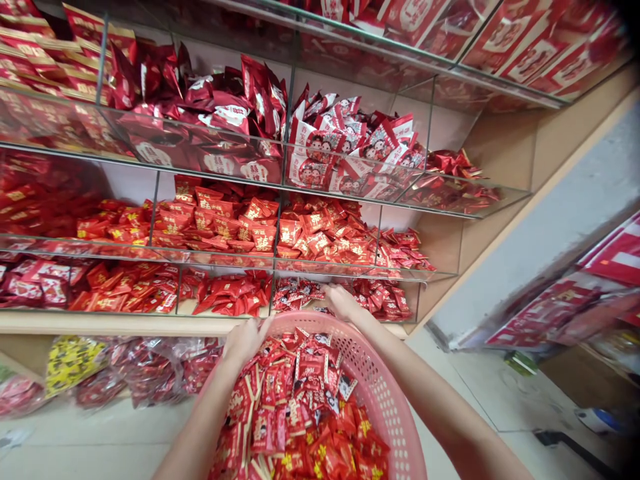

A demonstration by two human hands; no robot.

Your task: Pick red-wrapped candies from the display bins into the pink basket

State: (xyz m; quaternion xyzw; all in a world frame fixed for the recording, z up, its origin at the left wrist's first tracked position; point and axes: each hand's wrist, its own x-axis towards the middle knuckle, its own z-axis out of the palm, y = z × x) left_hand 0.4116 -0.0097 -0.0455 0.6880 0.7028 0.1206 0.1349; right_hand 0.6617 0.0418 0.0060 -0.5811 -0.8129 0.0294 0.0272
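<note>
At the foot of a glass shelf unit [215,257], a pink basket [385,400] with perforated sides fills the lower middle of the view, heaped with red packets [295,407]. Its far rim overlaps a wooden ledge [100,323] in view; whether they touch cannot be told. The left hand [245,340] lies over the rim, fingers curled downward, though whether they are clenched on it or merely resting there is unclear. The right hand [343,301] reaches past the rim, its fingertips [327,289] at the glass lip of the lowest bin, right beside a small pile of packets [297,293] in that bin. Its fingers are slightly bent, and no packet can be seen in them, but the grip cannot be told. A narrow gap runs between the goods in that bin and the glass shelf above, with more red packets [270,227] on that shelf and white-and-red bags [345,147] higher up. The unit ends at a wooden side panel [440,267], just right of the right hand's reach. Plastic bags [130,370] sit below the ledge, left of the basket, and pale floor [450,393] shows to the basket's right, running toward a red-and-white display [550,313].
</note>
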